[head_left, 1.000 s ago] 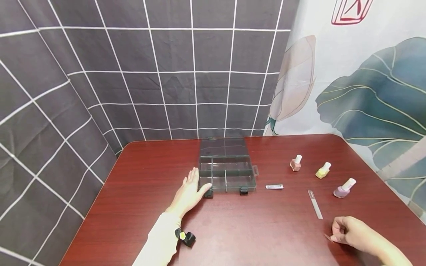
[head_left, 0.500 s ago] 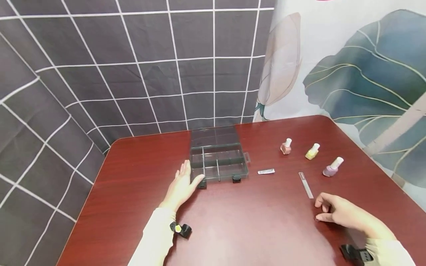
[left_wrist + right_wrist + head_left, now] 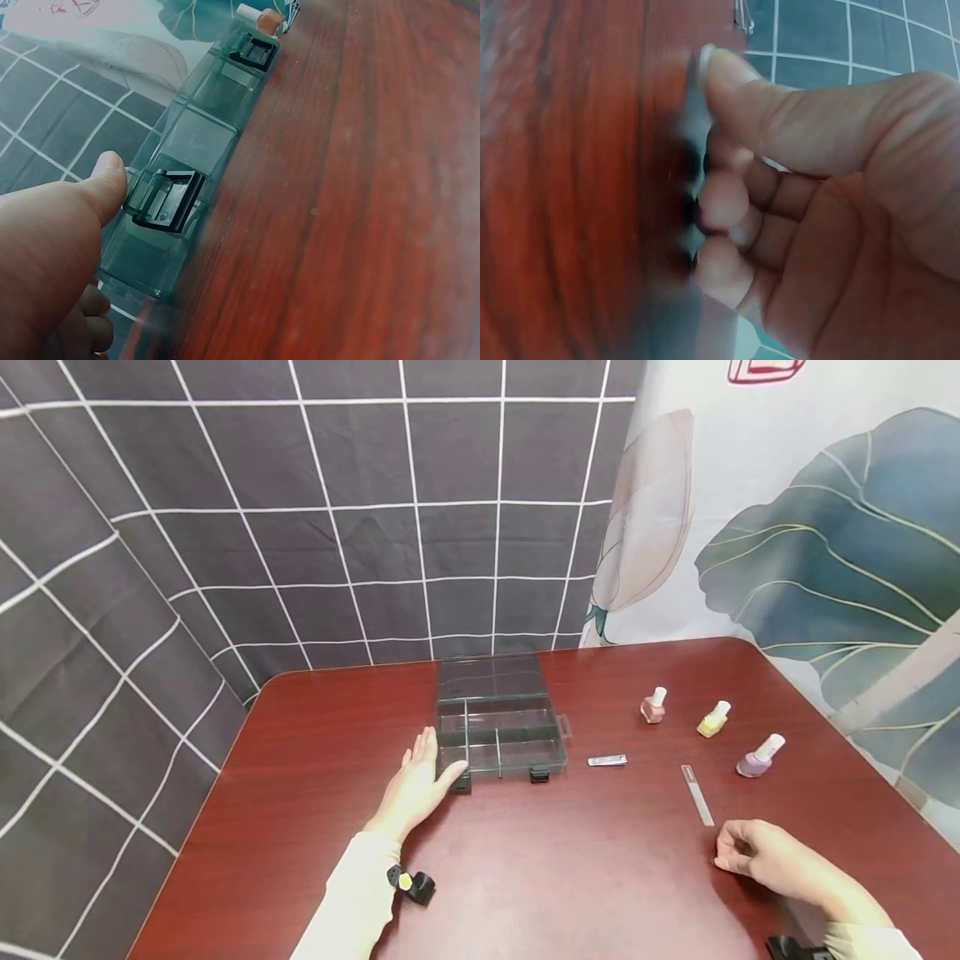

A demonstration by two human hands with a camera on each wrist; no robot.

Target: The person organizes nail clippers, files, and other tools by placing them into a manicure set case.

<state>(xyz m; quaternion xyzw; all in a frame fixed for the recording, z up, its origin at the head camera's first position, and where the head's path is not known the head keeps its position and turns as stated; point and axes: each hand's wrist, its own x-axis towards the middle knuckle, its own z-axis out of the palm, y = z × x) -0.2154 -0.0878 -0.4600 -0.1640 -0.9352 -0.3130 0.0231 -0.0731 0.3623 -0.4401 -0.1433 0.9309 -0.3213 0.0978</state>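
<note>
My left hand [image 3: 412,793], fingers straight, lies along the left side of an open, see-through grey compartment box [image 3: 525,747]. Its thumb reaches over the front left corner, close by a black latch [image 3: 171,201] in the left wrist view. The lid [image 3: 491,677] leans back behind the compartments. My right hand [image 3: 768,860] is low over the table at the right, its fingers curled and fingertips right at the wood. In the right wrist view the thumb [image 3: 742,86] is near the index finger; whether something thin is pinched there I cannot tell. A nail file [image 3: 697,795] lies just beyond that hand.
Right of the box lies a nail clipper [image 3: 607,760]. Three nail polish bottles, pink [image 3: 653,706], yellow [image 3: 713,720] and purple [image 3: 760,757], stand farther right on the red-brown table [image 3: 330,735]. A grey checked curtain [image 3: 360,543] hangs behind.
My right hand, earlier pinching a small thin brownish piece, parted thumb and fingers, then brought them together again nearer the nail file. The left hand keeps its place at the box. The head view shifted.
</note>
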